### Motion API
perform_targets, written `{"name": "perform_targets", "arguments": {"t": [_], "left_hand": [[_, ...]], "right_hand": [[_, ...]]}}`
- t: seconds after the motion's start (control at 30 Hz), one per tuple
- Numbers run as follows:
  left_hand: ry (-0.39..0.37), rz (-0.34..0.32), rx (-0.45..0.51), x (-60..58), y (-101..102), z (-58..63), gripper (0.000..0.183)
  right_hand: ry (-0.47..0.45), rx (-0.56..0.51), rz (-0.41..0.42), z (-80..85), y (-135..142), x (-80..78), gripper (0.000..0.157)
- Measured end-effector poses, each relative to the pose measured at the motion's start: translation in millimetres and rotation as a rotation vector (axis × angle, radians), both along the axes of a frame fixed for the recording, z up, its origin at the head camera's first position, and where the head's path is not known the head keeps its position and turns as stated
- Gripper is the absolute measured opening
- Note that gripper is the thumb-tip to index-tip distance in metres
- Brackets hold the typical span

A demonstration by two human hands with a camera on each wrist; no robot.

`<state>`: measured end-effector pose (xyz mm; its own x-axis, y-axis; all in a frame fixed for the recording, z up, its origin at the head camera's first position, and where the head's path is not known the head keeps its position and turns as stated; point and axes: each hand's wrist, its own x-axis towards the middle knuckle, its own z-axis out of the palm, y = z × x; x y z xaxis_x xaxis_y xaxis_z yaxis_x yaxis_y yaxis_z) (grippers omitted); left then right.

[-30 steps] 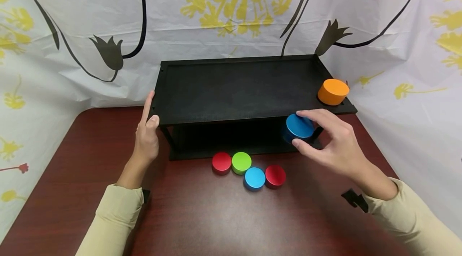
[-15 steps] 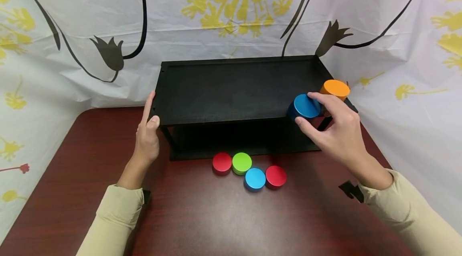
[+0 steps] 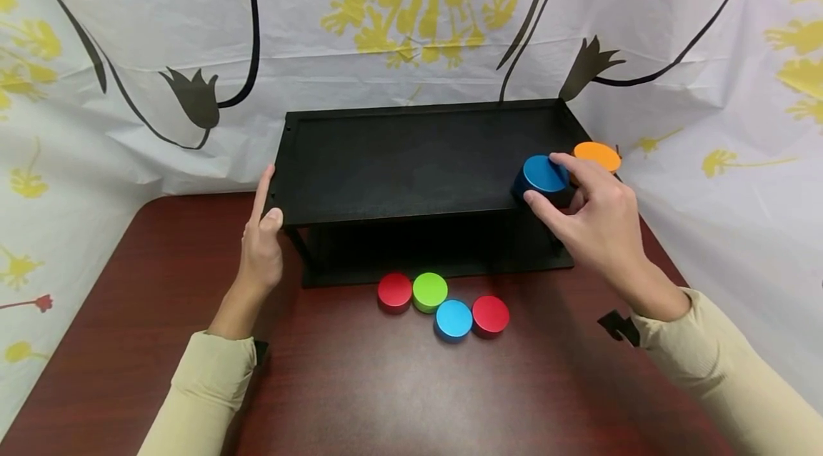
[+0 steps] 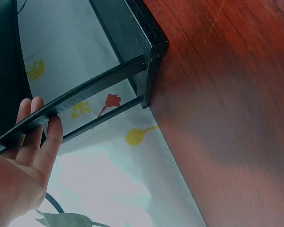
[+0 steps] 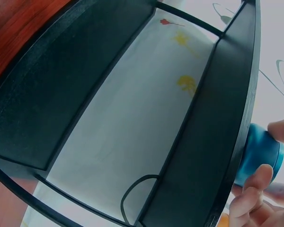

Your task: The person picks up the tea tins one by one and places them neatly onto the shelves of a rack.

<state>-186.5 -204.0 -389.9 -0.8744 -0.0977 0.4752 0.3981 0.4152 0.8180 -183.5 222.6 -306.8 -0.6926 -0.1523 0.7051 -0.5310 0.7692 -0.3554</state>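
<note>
My right hand (image 3: 598,213) pinches a dark blue round block (image 3: 545,174) between thumb and fingers at the front right of the black two-tier shelf's top board (image 3: 411,163). In the right wrist view the blue block (image 5: 259,153) sits against the board's far side; whether it bears its full weight there I cannot tell. An orange round block (image 3: 598,154) stands just beyond, partly behind the hand. My left hand (image 3: 260,249) grips the shelf's front left corner, index finger along the side edge. The left wrist view shows fingers (image 4: 40,146) passing behind a post (image 4: 85,92).
On the brown table (image 3: 386,392), before the shelf, lie two red round blocks (image 3: 394,293), a green one (image 3: 429,291) and a light blue one (image 3: 453,320). A patterned white sheet (image 3: 398,20) hangs behind and along both sides.
My right hand has lifted the dark blue block from in front of the shelf's front edge, up and back onto the top board's front right. The left hand stays in place.
</note>
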Motion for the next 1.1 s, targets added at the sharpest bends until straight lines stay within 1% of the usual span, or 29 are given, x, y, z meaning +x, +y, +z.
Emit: {"name": "perform_targets", "arguments": {"t": [0.2,0.5,0.67,0.93,1.1], "left_hand": [[-0.020,-0.007,0.011,0.0,0.3,0.0,0.067],[-0.006,-0.016,0.010,1.0,-0.3,-0.3,0.067],[-0.013,-0.019,0.024,1.4,0.4,-0.2,0.067],[-0.027,-0.002,0.018,2.4,1.3,-0.2,0.066],[-0.010,-0.014,0.018,2.3,1.3,0.8,0.067]], "right_hand": [[-0.006,0.003,-0.023,1.6,0.9,-2.8,0.052],[-0.060,-0.003,-0.063,3.2,-2.6,-5.6,0.052],[-0.065,-0.007,-0.078,3.9,-3.0,-7.3,0.051],[-0.080,-0.011,-0.090,4.1,-4.1,-10.7,0.051],[-0.092,-0.017,-0.101,5.2,-3.3,-11.9,0.051]]}}
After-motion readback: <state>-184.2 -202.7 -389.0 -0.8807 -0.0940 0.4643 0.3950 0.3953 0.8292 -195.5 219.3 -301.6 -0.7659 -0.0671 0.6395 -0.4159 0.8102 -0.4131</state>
